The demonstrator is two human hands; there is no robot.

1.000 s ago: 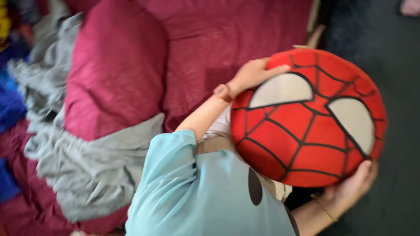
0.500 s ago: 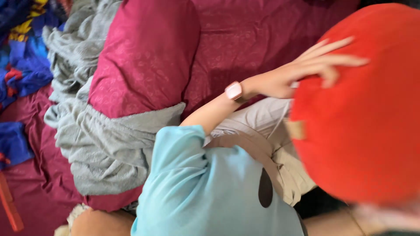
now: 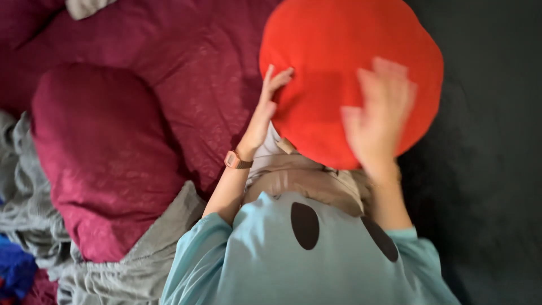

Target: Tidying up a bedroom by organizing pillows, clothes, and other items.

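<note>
Looking down over a light blue shirt (image 3: 316, 265) with dark oval patches, the head camera shows two bare arms raised toward a round red cushion (image 3: 333, 51); beige cloth bunches just beyond the shirt's edge. The left hand (image 3: 265, 116), a squarish watch (image 3: 236, 160) on its wrist, lies along the cushion's left rim with fingers stretched out and fingertips touching the red fabric, not curled around it; the right hand (image 3: 375, 121), blurred, is spread open and flat against the cushion's plain red face, fingers apart, gripping nothing. The cushion sits between the hands, in front of the person's middle, over the line where a maroon bedsheet (image 3: 192, 68) meets a dark floor (image 3: 497, 141) on the right; whether it rests on anything cannot be told. Left of the arms a maroon pillow (image 3: 101, 164) lies on the sheet; a crumpled grey blanket (image 3: 141, 260) wraps its near edge; a scrap of blue cloth (image 3: 14, 271) shows at the lower left corner.
</note>
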